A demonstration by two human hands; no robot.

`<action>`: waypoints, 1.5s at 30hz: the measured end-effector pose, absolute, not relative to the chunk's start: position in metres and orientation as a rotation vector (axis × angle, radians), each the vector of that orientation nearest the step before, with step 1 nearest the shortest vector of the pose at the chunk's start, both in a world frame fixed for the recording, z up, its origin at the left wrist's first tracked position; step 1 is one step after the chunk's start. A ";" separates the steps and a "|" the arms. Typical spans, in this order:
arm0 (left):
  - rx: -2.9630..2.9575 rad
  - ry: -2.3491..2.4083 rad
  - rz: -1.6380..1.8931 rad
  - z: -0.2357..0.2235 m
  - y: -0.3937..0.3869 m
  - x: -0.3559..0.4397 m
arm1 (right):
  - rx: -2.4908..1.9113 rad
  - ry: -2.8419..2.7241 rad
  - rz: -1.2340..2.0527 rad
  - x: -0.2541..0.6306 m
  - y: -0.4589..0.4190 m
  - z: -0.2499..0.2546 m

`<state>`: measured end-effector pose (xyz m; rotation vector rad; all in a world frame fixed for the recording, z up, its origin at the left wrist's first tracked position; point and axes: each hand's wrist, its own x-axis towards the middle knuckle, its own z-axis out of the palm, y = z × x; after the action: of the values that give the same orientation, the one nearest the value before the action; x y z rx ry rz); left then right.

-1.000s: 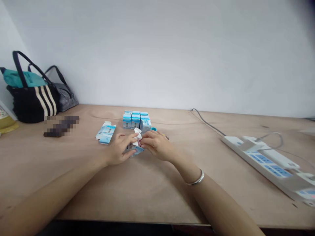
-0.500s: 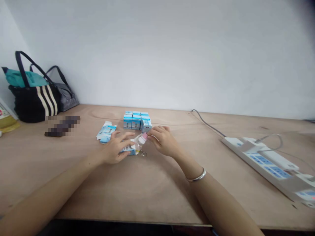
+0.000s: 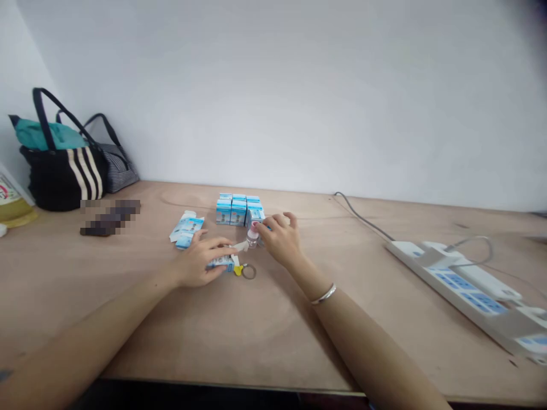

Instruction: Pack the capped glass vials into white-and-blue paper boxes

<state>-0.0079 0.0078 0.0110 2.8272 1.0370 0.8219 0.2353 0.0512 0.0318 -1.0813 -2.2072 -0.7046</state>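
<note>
My left hand (image 3: 205,259) is closed over a small blue-and-white cardboard box (image 3: 221,262) lying on the table, with its open flap toward the right. My right hand (image 3: 280,239) pinches the pink cap of a small clear bottle (image 3: 252,239), which is roughly upright beside the box. A yellow tag (image 3: 238,270) and a metal ring (image 3: 249,271) lie at the open end of the box. Behind the bottle stand several matching boxes (image 3: 231,212) in rows. Flattened blue-and-white cartons (image 3: 188,228) lie just beyond my left hand.
A long white power strip (image 3: 461,293) with plugs and a grey cable (image 3: 363,215) lies at the right. At the far left are a black striped bag (image 3: 64,176), a grey striped bag (image 3: 119,168) and a bottle of yellow liquid (image 3: 15,210). A blurred dark object (image 3: 111,219) lies before the bags.
My right hand has drawn the bottle out of the box and tipped it upright, a little farther back. The yellow tag and ring now show on the table. My left hand stays on the box.
</note>
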 end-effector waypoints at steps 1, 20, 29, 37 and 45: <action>2.825 1.043 0.813 0.011 0.008 -0.008 | -1.094 -2.190 -0.676 0.234 0.049 0.033; 2.733 1.280 0.986 0.004 0.006 -0.008 | -1.948 -2.737 0.227 0.268 0.034 0.059; 2.855 0.868 1.131 -0.007 0.006 0.005 | -2.106 -2.219 -0.135 0.276 0.047 0.056; 2.618 0.992 1.371 -0.007 0.003 0.015 | -0.864 -2.164 -0.114 0.235 0.027 0.039; 2.335 1.344 0.992 -0.017 0.016 0.006 | -0.691 -2.427 -0.288 0.217 0.010 0.014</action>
<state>0.0057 0.0164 -0.0168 2.3348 1.3436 0.9918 0.2171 0.0105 0.0141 -0.6908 -2.4271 -0.2881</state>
